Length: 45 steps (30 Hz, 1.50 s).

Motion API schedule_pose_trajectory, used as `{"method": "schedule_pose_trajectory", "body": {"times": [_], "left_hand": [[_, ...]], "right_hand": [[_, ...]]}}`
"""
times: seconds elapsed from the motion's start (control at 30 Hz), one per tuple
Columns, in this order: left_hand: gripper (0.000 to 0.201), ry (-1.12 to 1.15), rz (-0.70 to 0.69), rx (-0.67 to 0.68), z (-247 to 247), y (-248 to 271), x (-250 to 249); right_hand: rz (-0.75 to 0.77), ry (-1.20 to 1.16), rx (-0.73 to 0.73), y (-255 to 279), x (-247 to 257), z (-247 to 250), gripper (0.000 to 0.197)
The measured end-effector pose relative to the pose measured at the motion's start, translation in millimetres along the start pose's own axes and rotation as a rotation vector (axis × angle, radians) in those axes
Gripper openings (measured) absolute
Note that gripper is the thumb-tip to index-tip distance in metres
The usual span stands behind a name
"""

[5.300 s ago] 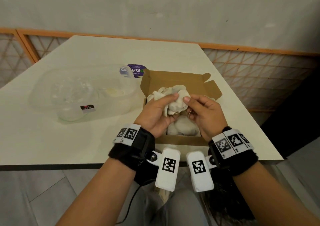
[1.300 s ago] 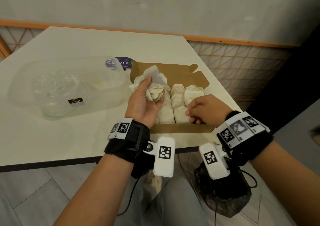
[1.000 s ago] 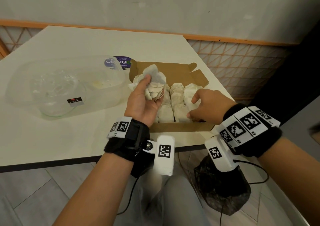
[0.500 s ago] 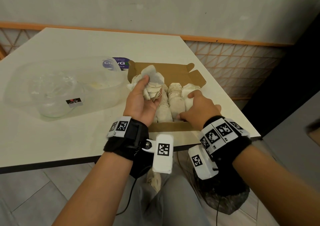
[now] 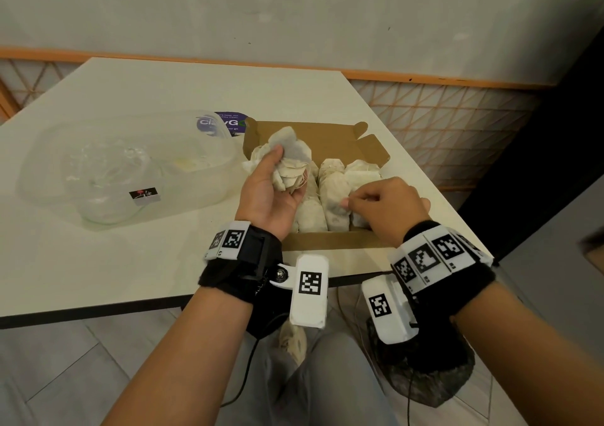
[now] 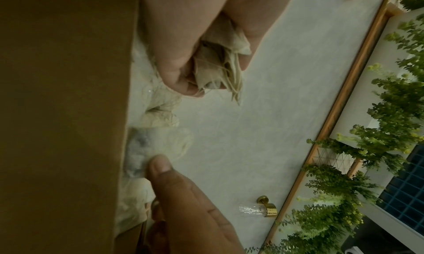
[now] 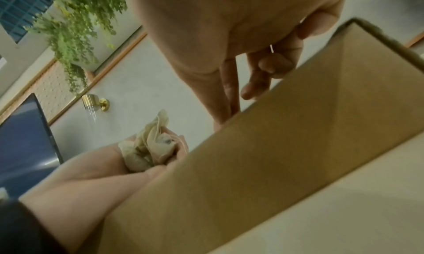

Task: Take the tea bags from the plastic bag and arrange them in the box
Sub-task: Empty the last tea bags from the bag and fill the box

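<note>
A brown cardboard box [image 5: 327, 242] lies open on the table with rows of white tea bags [image 5: 333, 183] in it. My left hand [image 5: 266, 178] holds a crumpled bunch of tea bags [image 5: 289, 159] above the box's far left corner; the left wrist view shows the bunch [image 6: 220, 65] gripped in the curled fingers [image 6: 181, 58]. My right hand [image 5: 382, 205] hovers over the box's near right part, thumb and forefinger pinching a tea bag [image 5: 336, 201] in the middle row. Its thumb [image 6: 159, 166] lies against that bag. The clear plastic bag [image 5: 130, 164] lies left of the box.
A purple round sticker [image 5: 225, 123] sits on the table behind the bag. The box's lid flaps [image 5: 369, 146] stand open at the far side. The table's front edge [image 5: 98, 311] runs close under my wrists; its right edge is near the box.
My right hand has moved over the rows in the box and now pinches a bag near the front. The left hand has kept the bunch almost still.
</note>
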<state>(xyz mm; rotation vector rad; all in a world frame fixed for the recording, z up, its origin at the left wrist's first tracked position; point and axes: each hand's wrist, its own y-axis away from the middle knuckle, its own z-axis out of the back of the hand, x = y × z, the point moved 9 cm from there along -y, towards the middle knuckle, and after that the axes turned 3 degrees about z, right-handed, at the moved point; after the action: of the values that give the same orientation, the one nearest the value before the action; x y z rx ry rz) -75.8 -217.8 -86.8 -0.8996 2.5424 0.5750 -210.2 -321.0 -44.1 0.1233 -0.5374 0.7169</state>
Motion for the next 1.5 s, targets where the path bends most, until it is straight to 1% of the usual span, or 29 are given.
{"method": "schedule_pose_trajectory", "body": {"times": [0.1, 0.17, 0.23, 0.3, 0.33, 0.4, 0.47, 0.5, 0.57, 0.63, 0.67, 0.73, 0.8, 0.83, 0.87, 0.93, 0.97, 1.0, 1.1, 1.17, 1.23, 1.3, 1.37, 1.43, 1.5], "left_hand": [[0.006, -0.007, 0.002, 0.002, 0.2, -0.9, 0.3], [0.006, -0.007, 0.001, 0.01, 0.0, -1.3, 0.2], [0.006, -0.01, -0.001, 0.013, 0.2, -2.0, 0.3], [0.006, -0.014, -0.003, 0.012, 0.3, -2.2, 0.5], [0.006, -0.012, -0.004, 0.011, 0.4, -2.3, 0.5], [0.006, -0.01, -0.006, 0.014, 0.4, -2.6, 0.3], [0.007, -0.01, -0.008, 0.016, 0.1, -3.0, 0.1], [0.007, -0.008, -0.008, 0.017, 0.1, -3.3, 0.0], [0.006, 0.0, -0.005, 0.015, -0.1, -3.0, 0.3], [0.006, 0.008, 0.0, 0.017, 0.0, -2.9, 1.0], [0.006, 0.007, 0.005, 0.02, -0.2, -2.8, 1.4], [0.006, -0.007, 0.016, 0.031, -0.6, -2.9, 1.9], [0.006, -0.052, 0.035, 0.046, -1.3, -3.0, 3.8], [0.009, -0.08, 0.048, 0.055, -1.8, -3.3, 5.2], [0.012, -0.103, 0.06, 0.066, -3.0, -3.5, 6.5], [0.019, -0.129, 0.072, 0.09, -4.8, -4.8, 8.2], [0.022, -0.137, 0.075, 0.108, -6.3, -5.2, 8.8], [0.024, -0.143, 0.076, 0.124, -7.7, -5.2, 9.0], [0.035, -0.162, 0.068, 0.148, -10.3, -4.0, 8.8], [0.026, -0.154, 0.064, 0.154, -11.1, -3.2, 8.2], [0.017, -0.144, 0.063, 0.14, -10.6, -2.9, 7.7], [0.016, -0.141, 0.056, 0.114, -8.6, -3.5, 7.2], [0.017, -0.12, 0.046, 0.092, -6.5, -4.5, 6.7], [0.016, -0.1, 0.034, 0.086, -5.7, -5.2, 6.0], [0.017, -0.11, 0.025, 0.099, -6.2, -5.0, 5.0]], "right_hand": [[0.007, -0.028, 0.01, 1.8, -3.3, 9.3, 0.019], [0.008, -0.033, 0.079, 2.7, -5.4, 6.4, 0.018], [-0.002, 0.057, 0.162, 3.7, -6.2, -2.7, 0.017], [-0.013, 0.201, 0.203, 3.4, -5.9, -11.7, 0.019], [-0.019, 0.262, 0.197, 2.8, -4.6, -13.3, 0.02], [-0.004, 0.321, 0.118, 3.3, 1.5, -7.0, 0.018], [0.079, 0.311, 0.016, 9.0, 11.3, 3.4, 0.016], [0.134, 0.299, -0.009, 12.9, 16.1, 5.6, 0.018], [0.213, 0.299, 0.038, 20.1, 20.6, -1.6, 0.032], [0.241, 0.329, 0.105, 23.4, 18.4, -16.5, 0.05], [0.243, 0.327, 0.107, 22.4, 16.1, -20.8, 0.056], [0.237, 0.297, 0.085, 18.9, 13.2, -21.7, 0.058], [0.224, 0.223, 0.073, 15.9, 9.5, -19.8, 0.054], [0.22, 0.148, 0.05, 14.1, 8.4, -16.6, 0.051], [0.225, 0.031, 0.01, 12.2, 9.3, -10.8, 0.047], [0.233, -0.299, -0.063, 9.5, 16.7, 2.0, 0.033], [0.229, -0.438, -0.072, 8.2, 22.6, 5.2, 0.026], [0.213, -0.53, -0.047, 5.8, 28.2, 4.0, 0.024], [0.136, -0.66, 0.089, -5.6, 40.4, -10.9, 0.025], [0.104, -0.726, 0.1, -14.8, 45.4, -11.4, 0.016], [0.103, -0.776, 0.073, -25.0, 49.8, -0.5, 0.012], [0.137, -0.763, 0.062, -35.4, 55.5, 15.4, 0.014], [0.191, -0.657, 0.086, -44.8, 63.6, 30.2, 0.01], [0.258, -0.481, 0.158, -51.1, 74.6, 40.1, 0.006], [0.348, -0.252, 0.279, -53.7, 87.4, 41.6, 0.01]]}}
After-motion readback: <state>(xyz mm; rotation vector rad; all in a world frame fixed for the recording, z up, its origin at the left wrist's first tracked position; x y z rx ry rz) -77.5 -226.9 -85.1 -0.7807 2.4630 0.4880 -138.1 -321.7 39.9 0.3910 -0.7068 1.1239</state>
